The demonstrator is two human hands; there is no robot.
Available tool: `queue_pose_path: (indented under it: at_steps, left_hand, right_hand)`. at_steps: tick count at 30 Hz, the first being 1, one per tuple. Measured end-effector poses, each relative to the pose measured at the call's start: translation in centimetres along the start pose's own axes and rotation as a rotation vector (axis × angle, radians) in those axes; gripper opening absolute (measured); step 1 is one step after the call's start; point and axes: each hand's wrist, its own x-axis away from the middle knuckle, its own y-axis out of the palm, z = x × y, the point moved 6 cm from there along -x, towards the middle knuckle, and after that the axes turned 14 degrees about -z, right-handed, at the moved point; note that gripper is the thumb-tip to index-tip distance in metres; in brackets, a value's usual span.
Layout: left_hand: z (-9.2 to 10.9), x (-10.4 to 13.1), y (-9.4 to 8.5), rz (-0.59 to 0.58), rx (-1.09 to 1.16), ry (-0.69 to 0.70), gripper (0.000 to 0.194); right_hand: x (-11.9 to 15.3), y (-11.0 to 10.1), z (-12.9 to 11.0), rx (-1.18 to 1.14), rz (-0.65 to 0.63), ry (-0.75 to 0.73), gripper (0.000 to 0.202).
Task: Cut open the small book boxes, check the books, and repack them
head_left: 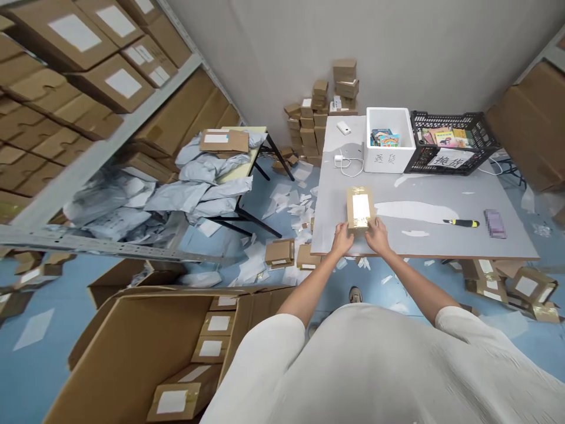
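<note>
A small brown cardboard box (351,207) with a white label and clear tape is at the near left part of the grey table (424,188). My left hand (342,238) grips its near left corner, and my right hand (376,235) grips the near right corner. Fingers of both hands are closed against the box sides; some fingertips are hidden. To the right on the tabletop lies a black and yellow utility knife (461,223). Past it is a purple, blurred-out item (495,224).
A white foam box (383,162) and a black crate (479,162) holding colourful packs stand at the table's back. A large open carton (132,347) with boxes inside is at my left. Grey parcels (194,191) cover a side table. Paper scraps and boxes litter the blue floor.
</note>
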Motion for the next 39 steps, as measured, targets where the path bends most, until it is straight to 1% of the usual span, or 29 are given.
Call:
queue_pose_path:
  at_steps: [2, 4, 6, 9, 11, 14, 17, 21, 24, 26, 31, 35, 37, 39]
  left_hand:
    - [-0.5, 0.8, -1.4, 0.031, 0.005, -0.007, 0.064]
    - [-1.3, 2.1, -3.1, 0.08, 0.014, -0.027, 0.064]
    - [-2.4, 3.9, -5.2, 0.143, 0.021, -0.061, 0.063]
    - [-4.6, 7.8, -8.6, 0.251, 0.042, -0.121, 0.061]
    - [-6.5, 11.1, -11.0, 0.34, 0.053, -0.158, 0.06]
    - [-9.9, 17.0, -14.7, 0.479, 0.061, -0.214, 0.063]
    - [-13.7, 23.7, -17.8, 0.59, 0.081, -0.281, 0.063]
    - [-18.3, 33.0, -20.7, 0.718, 0.112, -0.349, 0.058]
    - [-21.4, 39.7, -22.2, 0.796, 0.146, -0.385, 0.057]
    - [-23.4, 43.9, -23.1, 0.842, 0.169, -0.408, 0.056]
    - [-28.2, 53.2, -24.5, 0.934, 0.237, -0.498, 0.057]
    - [-31.8, 59.0, -24.4, 1.014, 0.316, -0.605, 0.054]
    - [-33.4, 61.1, -23.8, 1.056, 0.359, -0.651, 0.052]
    - [-34.9, 62.7, -23.0, 1.097, 0.411, -0.684, 0.05]
  right_hand:
    - [-0.5, 0.5, -1.9, 0.016, 0.0, -0.049, 0.054]
    - [-1.1, 1.8, -4.2, 0.009, -0.039, -0.114, 0.052]
    - [-1.7, 3.9, -6.6, -0.006, -0.099, -0.167, 0.05]
    - [-2.2, 8.1, -10.6, -0.021, -0.206, -0.242, 0.049]
    - [-2.0, 11.6, -13.8, -0.026, -0.294, -0.315, 0.049]
    - [-0.6, 17.3, -19.1, -0.041, -0.441, -0.453, 0.05]
    - [1.9, 23.1, -24.5, -0.062, -0.568, -0.571, 0.051]
    - [6.3, 30.5, -30.9, -0.068, -0.702, -0.671, 0.049]
    - [10.1, 35.8, -34.7, -0.07, -0.782, -0.725, 0.049]
    - [12.7, 39.2, -36.8, -0.068, -0.827, -0.743, 0.05]
    - [18.9, 46.9, -40.5, -0.034, -0.953, -0.758, 0.052]
    - [22.7, 52.0, -42.3, 0.016, -1.094, -0.795, 0.051]
    - [24.1, 54.2, -42.9, 0.037, -1.16, -0.818, 0.049]
    - [25.0, 56.2, -43.3, 0.053, -1.22, -0.827, 0.048]
